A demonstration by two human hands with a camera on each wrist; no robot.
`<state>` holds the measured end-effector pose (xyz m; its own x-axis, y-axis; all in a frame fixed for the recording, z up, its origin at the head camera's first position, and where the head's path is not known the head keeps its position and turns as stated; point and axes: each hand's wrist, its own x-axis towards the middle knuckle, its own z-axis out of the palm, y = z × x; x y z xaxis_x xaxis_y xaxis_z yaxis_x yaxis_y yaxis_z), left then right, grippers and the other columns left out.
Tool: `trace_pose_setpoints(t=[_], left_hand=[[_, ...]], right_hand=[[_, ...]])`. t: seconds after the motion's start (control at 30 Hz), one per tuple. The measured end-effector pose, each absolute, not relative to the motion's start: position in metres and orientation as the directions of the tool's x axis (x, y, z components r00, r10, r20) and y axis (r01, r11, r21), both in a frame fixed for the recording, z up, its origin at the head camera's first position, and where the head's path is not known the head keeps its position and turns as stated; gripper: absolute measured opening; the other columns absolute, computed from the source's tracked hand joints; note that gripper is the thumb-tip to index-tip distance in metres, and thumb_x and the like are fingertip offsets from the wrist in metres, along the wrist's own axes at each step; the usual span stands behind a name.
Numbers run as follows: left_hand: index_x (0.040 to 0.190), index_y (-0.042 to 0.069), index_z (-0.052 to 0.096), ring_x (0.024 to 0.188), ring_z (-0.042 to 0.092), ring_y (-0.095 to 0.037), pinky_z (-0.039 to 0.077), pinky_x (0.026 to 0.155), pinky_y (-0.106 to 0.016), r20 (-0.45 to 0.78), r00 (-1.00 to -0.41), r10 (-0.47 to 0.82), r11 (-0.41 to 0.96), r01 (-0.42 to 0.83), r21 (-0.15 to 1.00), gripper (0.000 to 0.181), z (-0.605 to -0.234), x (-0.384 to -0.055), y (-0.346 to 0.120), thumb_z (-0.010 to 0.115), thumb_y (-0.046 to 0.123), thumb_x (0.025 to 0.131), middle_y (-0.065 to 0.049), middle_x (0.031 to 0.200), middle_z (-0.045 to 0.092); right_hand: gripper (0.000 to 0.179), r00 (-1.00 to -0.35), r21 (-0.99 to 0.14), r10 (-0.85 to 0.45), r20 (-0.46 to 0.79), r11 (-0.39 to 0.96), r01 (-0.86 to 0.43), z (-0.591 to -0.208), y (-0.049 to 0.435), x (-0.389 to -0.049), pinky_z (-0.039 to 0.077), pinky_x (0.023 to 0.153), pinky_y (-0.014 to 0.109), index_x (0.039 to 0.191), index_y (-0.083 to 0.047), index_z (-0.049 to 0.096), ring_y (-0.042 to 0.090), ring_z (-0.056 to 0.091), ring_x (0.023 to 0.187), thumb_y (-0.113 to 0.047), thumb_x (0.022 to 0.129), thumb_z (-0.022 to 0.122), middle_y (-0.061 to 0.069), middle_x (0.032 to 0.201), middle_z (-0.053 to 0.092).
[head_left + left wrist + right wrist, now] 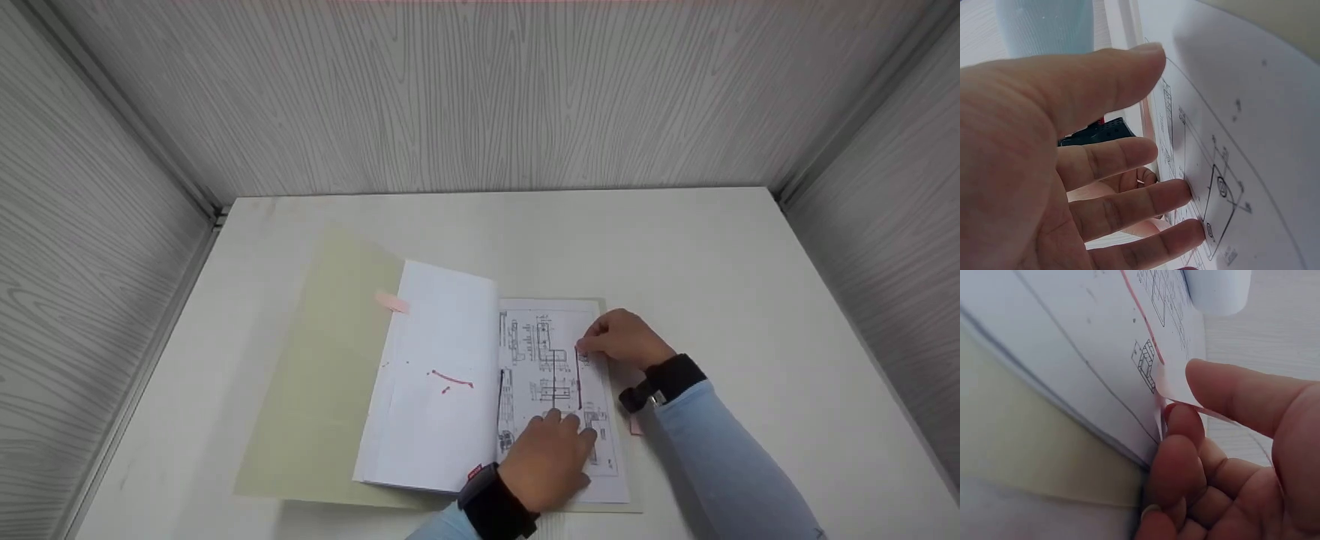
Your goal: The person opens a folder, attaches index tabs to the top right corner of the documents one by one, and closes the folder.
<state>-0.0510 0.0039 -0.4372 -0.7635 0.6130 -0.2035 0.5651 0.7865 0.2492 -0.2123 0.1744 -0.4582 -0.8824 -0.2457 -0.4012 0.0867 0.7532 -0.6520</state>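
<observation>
An open folder [322, 405] with a pale green cover holds white sheets. On its right side is a page of technical drawings [525, 337] with a red line on it. My left hand [547, 461] lies over the lower part of this page; in the left wrist view its fingers are spread and fairly straight, fingertips at the paper. At the page's right side, my right hand [622, 339] pinches a thin pale pink paper strip [1175, 387] between thumb and forefinger. That strip stands up from the drawing near the end of the red line.
A turned white sheet [435, 360] with red marks leans to the left, bearing a pink tab [391, 301]. Another pinkish tab [636, 426] sticks out beyond the right edge. Grey wood-grain panels [480, 97] enclose the white table [712, 255] at the back and sides.
</observation>
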Motion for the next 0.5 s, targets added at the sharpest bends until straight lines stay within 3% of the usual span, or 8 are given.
trace_pose_setpoints(t=[0.17, 0.5], left_hand=[[0.124, 0.020, 0.062, 0.095, 0.054, -0.017, 0.048, 0.084, -0.035, -0.214, -0.763, 0.610, 0.789, 0.562, 0.248, 0.049, -0.4372, -0.0514, 0.0045, 0.072, 0.043, 0.082, 0.001, 0.108, 0.062], [0.121, 0.021, 0.063, 0.093, 0.055, -0.017, 0.048, 0.082, -0.034, -0.200, -0.768, 0.608, 0.791, 0.565, 0.234, 0.048, -0.4340, -0.0508, 0.0041, 0.074, 0.043, 0.081, 0.001, 0.106, 0.063]], right_hand=[[0.019, -0.881, -0.645, -0.247, -0.403, 0.760, 0.082, -0.4581, 0.1734, -0.2135, 0.039, 0.052, 0.028, 0.078, -0.007, 0.072, 0.020, 0.053, 0.063, -0.025, 0.083, 0.071, 0.005, 0.079, 0.063], [0.017, -0.883, -0.633, -0.230, -0.410, 0.769, 0.094, -0.4588, 0.1723, -0.2146, 0.039, 0.051, 0.028, 0.078, -0.009, 0.074, 0.020, 0.054, 0.063, -0.025, 0.082, 0.071, 0.005, 0.079, 0.065]])
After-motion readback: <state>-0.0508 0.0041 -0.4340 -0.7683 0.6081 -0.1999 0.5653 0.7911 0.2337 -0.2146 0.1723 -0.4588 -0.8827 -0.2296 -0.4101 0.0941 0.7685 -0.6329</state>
